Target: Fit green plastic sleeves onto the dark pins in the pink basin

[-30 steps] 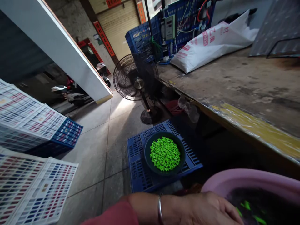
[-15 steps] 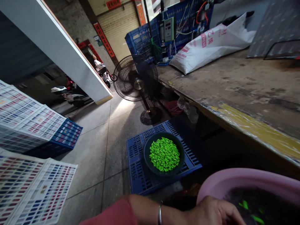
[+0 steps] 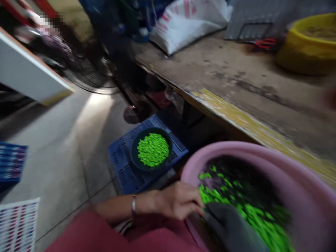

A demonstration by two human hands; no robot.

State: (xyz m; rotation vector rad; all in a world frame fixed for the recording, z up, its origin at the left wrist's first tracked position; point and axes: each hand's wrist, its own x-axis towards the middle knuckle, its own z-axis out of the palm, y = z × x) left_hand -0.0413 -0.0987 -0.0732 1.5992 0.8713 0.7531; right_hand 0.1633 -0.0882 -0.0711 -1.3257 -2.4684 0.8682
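My left hand, with a silver bangle at the wrist, is closed at the near left rim of a large pink tub. Its fingers meet the edge of a smooth dark grey, rounded object, blurred and tilted over the tub; its kind is unclear. Bright green small pieces lie inside the tub, along with dark material. Beyond the hand, a dark round basin full of similar green pieces sits on an upturned blue crate. I cannot make out my right hand.
A worn workbench runs along the right, bearing a white sack, red-handled tool and yellow tub. A reddish blur shows at the right edge. A standing fan and white crate are leftward.
The view has swung right and down, bringing more of the pink tub, its green pieces and the yellow tub into sight. The dark grey object now shows at my left hand.
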